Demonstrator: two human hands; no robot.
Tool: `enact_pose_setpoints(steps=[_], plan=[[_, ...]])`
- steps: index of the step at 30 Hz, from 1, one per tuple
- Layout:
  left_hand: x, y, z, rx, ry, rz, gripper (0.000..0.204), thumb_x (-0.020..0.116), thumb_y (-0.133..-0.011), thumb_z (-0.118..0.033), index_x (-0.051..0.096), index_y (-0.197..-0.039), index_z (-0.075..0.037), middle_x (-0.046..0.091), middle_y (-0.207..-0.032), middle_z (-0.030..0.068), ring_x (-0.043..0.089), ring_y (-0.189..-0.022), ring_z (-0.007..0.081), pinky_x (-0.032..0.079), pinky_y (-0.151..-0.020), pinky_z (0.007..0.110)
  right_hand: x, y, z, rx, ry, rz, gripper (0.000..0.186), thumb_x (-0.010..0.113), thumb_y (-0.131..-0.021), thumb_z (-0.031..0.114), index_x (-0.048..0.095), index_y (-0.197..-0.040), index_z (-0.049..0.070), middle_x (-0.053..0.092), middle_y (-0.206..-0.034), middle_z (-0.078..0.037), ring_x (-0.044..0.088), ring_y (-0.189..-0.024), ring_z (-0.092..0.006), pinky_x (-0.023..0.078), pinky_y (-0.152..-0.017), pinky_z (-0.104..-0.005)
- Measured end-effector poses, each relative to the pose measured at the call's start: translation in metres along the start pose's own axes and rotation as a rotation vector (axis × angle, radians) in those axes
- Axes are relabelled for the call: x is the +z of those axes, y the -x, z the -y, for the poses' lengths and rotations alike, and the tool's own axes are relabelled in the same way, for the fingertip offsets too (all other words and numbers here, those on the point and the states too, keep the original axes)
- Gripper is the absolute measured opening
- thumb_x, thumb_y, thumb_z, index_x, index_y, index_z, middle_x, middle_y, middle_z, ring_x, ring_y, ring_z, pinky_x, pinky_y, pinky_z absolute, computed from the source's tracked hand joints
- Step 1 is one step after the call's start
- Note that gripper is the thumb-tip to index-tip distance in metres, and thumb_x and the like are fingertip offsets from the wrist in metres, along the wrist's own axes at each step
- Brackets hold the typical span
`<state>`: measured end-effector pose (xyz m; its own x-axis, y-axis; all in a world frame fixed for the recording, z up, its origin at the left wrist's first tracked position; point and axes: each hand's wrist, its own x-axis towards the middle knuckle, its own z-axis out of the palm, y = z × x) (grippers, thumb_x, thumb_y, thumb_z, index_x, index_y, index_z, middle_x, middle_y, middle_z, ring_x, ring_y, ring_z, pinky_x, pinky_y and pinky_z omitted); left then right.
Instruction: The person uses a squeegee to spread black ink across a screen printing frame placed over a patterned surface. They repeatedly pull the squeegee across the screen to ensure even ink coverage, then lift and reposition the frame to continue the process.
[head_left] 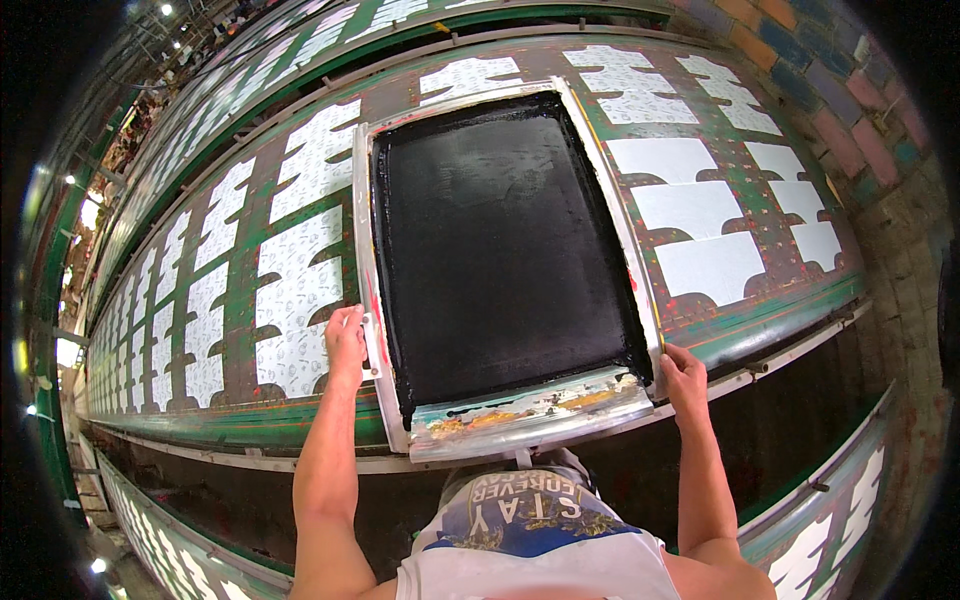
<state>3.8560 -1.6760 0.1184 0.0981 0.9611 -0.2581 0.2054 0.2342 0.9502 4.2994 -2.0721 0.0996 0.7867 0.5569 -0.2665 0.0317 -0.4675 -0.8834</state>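
A large screen-printing frame (362,240) lies across the long table in front of me, its mesh (505,250) coated in black ink. Along its near end runs a wide silvery strip (530,415) smeared with white and orange paint. My left hand (345,340) is closed round a small metal bracket (372,345) on the frame's left side. On the right, my right hand (684,372) pinches the frame's edge close to the near corner. Plain white cut fabric pieces (690,215) lie to the right of the frame, and patterned fabric pieces (302,285) to its left.
The printing table (780,318) is green and brown, with a metal rail (755,370) along its near edge. More printed pieces (630,85) lie beyond the frame. Another table (190,540) stands behind me, and further tables (260,75) run parallel on the far side.
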Motion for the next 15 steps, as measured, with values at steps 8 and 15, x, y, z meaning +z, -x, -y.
enact_pose_setpoints(steps=[8, 15], plan=[[-0.001, -0.024, 0.032, 0.062, -0.133, -0.016, 0.028, 0.076, -0.104, -0.034, 0.071, -0.111, -0.007, 0.06, -0.082, -0.0015, 0.052, -0.066, 0.0076, 0.039, -0.058, 0.028, 0.028, 0.05, 0.054, -0.717, 0.805, -0.152, 0.047, 0.078, -0.095, 0.009, 0.069, -0.142, 0.005, 0.069, -0.14, -0.024, 0.07, -0.12, -0.0417, 0.057, -0.102, -0.0485], [0.0, -0.026, 0.042, 0.184, -0.343, -0.09, 0.038, 0.081, -0.097, -0.042, 0.076, -0.104, -0.004, 0.077, -0.104, 0.0138, 0.071, -0.103, 0.0255, 0.053, -0.094, 0.041, 0.095, 0.113, 0.087, -1.011, 0.8, 0.647, 0.063, 0.09, -0.08, 0.019, 0.07, -0.14, 0.017, 0.066, -0.145, -0.012, 0.061, -0.137, -0.0363, 0.051, -0.112, -0.0525]])
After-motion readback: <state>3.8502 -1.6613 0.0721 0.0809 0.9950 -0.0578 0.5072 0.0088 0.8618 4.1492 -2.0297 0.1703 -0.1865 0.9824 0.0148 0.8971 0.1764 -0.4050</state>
